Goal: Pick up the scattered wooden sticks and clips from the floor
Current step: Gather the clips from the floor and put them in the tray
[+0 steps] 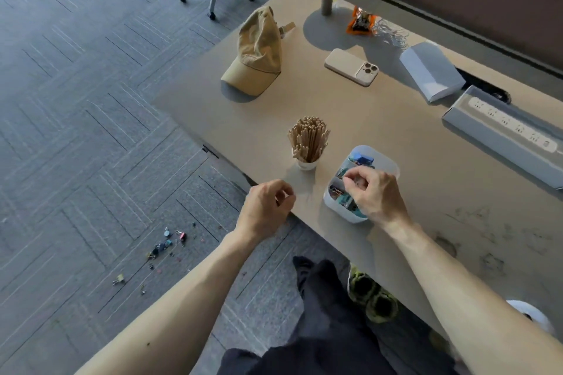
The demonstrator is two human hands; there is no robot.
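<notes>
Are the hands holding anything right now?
It cannot be told. The right hand is curled over the white box of clips, and the left hand is curled too, but nothing shows in either.

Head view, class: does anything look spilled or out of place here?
Yes: small coloured binder clips lie scattered on the grey carpet floor left of the beige desk, not in the white divided plastic box.

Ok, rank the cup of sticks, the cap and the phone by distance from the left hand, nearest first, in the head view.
From the left hand:
1. Cup of sticks, just beyond it, near the desk's front.
2. Cap, farther back by the desk's left edge.
3. Phone, back and rightward.
</notes>
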